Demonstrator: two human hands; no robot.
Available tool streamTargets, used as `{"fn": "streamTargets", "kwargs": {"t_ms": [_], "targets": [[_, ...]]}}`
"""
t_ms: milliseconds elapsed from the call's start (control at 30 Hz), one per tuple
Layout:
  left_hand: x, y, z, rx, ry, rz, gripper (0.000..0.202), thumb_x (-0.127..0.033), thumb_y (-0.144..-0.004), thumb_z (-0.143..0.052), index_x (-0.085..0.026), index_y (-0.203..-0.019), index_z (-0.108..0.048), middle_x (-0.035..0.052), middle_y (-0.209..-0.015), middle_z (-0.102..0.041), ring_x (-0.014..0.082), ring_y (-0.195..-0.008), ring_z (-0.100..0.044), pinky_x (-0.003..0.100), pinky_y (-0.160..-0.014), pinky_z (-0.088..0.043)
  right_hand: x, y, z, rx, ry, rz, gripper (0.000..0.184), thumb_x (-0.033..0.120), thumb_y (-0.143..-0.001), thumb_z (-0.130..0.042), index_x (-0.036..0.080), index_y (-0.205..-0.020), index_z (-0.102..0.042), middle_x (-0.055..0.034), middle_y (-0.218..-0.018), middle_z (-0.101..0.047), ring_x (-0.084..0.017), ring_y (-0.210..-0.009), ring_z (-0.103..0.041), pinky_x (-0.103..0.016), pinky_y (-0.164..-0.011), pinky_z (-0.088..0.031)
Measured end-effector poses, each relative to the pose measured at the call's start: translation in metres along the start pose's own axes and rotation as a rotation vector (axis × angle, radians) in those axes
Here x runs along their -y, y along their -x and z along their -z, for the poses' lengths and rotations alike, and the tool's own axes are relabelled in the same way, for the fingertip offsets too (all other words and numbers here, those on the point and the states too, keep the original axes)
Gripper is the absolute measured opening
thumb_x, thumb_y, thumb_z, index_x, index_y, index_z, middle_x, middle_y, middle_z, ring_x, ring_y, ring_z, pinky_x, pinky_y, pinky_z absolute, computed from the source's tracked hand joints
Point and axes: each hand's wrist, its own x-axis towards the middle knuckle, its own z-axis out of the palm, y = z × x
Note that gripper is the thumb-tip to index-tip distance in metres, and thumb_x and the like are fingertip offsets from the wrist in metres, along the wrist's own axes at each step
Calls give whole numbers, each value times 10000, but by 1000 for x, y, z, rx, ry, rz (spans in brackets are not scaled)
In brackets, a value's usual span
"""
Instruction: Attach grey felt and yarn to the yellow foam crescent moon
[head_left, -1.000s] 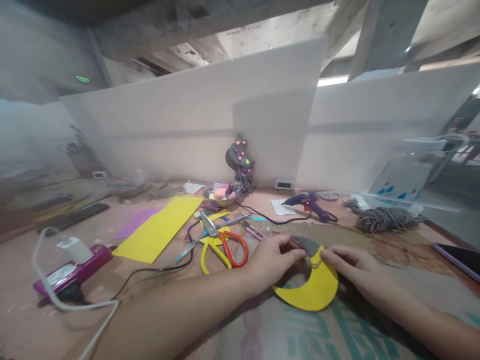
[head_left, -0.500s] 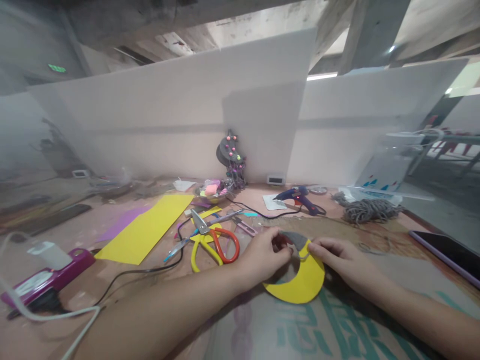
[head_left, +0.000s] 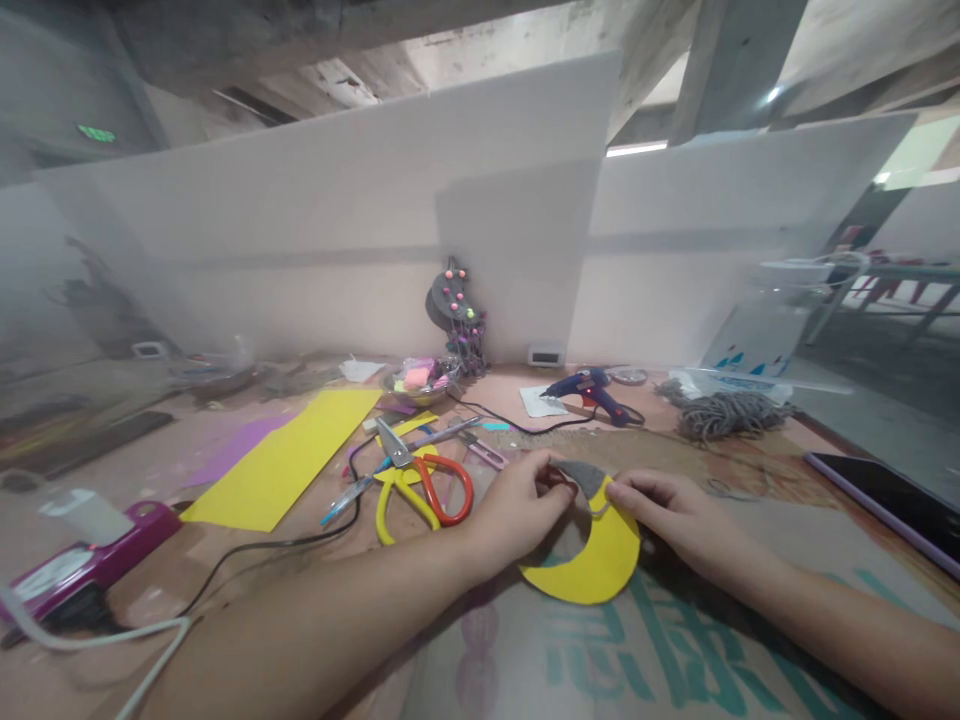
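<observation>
The left hand (head_left: 517,510) covered the near end of the grey piece (head_left: 589,475), so whether its curled fingers pinched it or only touched it could not be made out. The right hand (head_left: 675,515) gripped nothing. Its loosely extended fingers pressed the upper tip of the yellow crescent (head_left: 600,560), which lay flat on the tabletop (head_left: 187,560) between both hands.

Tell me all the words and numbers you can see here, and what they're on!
Nothing here can be read for sure.
Big teal signs on the mat: blurred and cut off, unreadable.
Green glowing sign high on the left: too blurred.
Blue marks on the clear bag: too small to read.
</observation>
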Motion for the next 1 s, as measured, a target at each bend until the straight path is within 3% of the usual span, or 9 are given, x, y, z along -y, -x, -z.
{"fn": "streamTargets", "kwargs": {"t_ms": [200, 300, 400, 633, 833, 1000], "targets": [[-10, 2, -1, 43, 180, 68, 113, -186, -807, -517, -154, -858, -613, 29, -755, -668, 150, -715, -629, 278, -733, -493, -5, -2, 4, -63, 50, 67, 504, 662, -800, -523, 173, -700, -592, 24, -542, -487, -95, -463, -427, -225, -428, -306], [-12, 3, 0, 54, 92, 77, 178, -275, -820, -532, -147, -725, -611, 39, -715, -647, 155, -713, -604, 269, -716, -471, -5, 0, 4, -52, 97, 93, 469, 614, -848, -496, 176, -712, -594, 23, -542, -501, -100, -466, -439, -226, -430, -316], [-8, 3, 1, 30, -1, 110, 309, -415, -856, -521, -143, -754, -625, 26, -701, -622, 151, -670, -572, 255, -632, -439, -2, 2, 4, -11, 135, 101, 468, 603, -865, -473, 180, -698, -583, 28, -527, -484, -102, -468, -437, -227, -439, -323], [-5, 3, 5, -14, -115, 61, 298, -399, -872, -504, -166, -734, -629, 13, -722, -644, 162, -700, -580, 249, -659, -431, -3, 1, 11, -82, 149, 116, 443, 566, -877, -487, 184, -655, -514, 37, -535, -471, -95, -479, -426, -219, -447, -313], [-5, 5, 5, -26, -132, 71, 301, -405, -872, -512, -157, -760, -640, 26, -734, -643, 178, -725, -591, 256, -659, -435, -1, 0, 13, -42, 106, 170, 385, 529, -849, -538, 159, -807, -636, -10, -693, -595, -124, -623, -531, -223, -559, -404], [-9, 4, 3, -4, -136, 80, 296, -383, -874, -504, -147, -763, -644, 26, -719, -627, 169, -705, -579, 255, -641, -427, -1, 1, 7, 16, 124, 95, 347, 486, -839, -551, 155, -783, -636, 36, -555, -497, -92, -493, -427, -214, -474, -328]]}}
